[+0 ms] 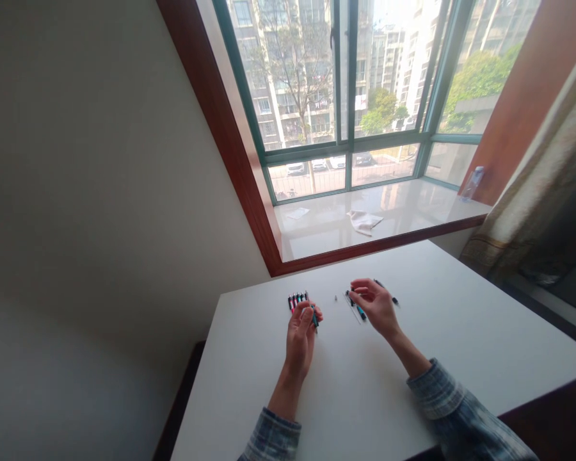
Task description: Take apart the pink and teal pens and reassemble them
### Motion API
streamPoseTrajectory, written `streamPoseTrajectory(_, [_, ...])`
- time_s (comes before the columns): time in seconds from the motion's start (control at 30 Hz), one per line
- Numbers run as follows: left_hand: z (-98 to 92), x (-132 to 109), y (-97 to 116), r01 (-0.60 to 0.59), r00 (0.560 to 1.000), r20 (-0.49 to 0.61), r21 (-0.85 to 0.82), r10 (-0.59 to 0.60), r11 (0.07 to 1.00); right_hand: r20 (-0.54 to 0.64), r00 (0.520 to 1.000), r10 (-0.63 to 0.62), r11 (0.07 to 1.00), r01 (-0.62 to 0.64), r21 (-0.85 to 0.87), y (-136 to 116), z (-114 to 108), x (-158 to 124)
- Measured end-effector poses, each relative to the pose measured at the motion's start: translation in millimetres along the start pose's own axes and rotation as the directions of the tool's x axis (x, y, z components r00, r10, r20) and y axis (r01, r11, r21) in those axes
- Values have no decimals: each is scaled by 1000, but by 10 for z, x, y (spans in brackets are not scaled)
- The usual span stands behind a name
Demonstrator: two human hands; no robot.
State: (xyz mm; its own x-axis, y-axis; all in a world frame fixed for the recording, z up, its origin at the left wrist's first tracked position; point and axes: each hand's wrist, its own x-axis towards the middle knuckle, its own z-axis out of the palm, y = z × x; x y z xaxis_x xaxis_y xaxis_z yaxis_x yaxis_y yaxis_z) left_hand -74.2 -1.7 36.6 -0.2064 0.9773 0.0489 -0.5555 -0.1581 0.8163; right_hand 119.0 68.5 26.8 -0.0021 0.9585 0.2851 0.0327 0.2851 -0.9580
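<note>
My left hand [301, 330] is closed around a teal and dark pen part [314, 317], which points down towards the table. Just behind it lies a row of several pens [296, 299] with dark tops and coloured barrels, partly covered by the fingers. My right hand [375, 306] has thumb and fingers pinched together; what sits between them is too small to name. Below those fingertips are a teal and black pen piece [360, 312] and a thin clear rod [352, 310]. A tiny grey part [336, 298] stands between the hands. Beyond my right hand rests a dark pen piece [394, 299].
The white table [365, 397] meets a wall on the left and a red-brown window frame [326, 256] at the back. A crumpled cloth or tissue [365, 222] and a clear bottle [472, 184] are on the sill. A curtain [523, 186] hangs at the right.
</note>
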Motion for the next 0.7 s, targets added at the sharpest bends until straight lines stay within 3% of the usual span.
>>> streamPoseTrajectory(0.1, [38, -17, 32, 12, 1000, 6, -10, -12, 1000, 208, 974, -94, 967, 139, -212, -28, 126, -124])
streamPoseTrajectory(0.23, [89, -48, 36, 29, 999, 14, 30, -29, 999, 409, 909, -82, 901, 243, -359, -26, 225, -251])
streamPoseTrajectory(0.33, [96, -54, 40, 39, 999, 4, 25, -39, 999, 444, 896, -29, 835, 266, -482, -67, 253, -322])
streamPoseTrajectory(0.53, [73, -66, 52, 49, 999, -17, 2, -49, 999, 404, 914, 30, 662, 284, -694, -241, 255, -525])
streamPoseTrajectory(0.7, [65, -74, 56, 53, 999, -3, -8, -53, 999, 409, 910, 71, 622, 281, -731, -255, 284, -621])
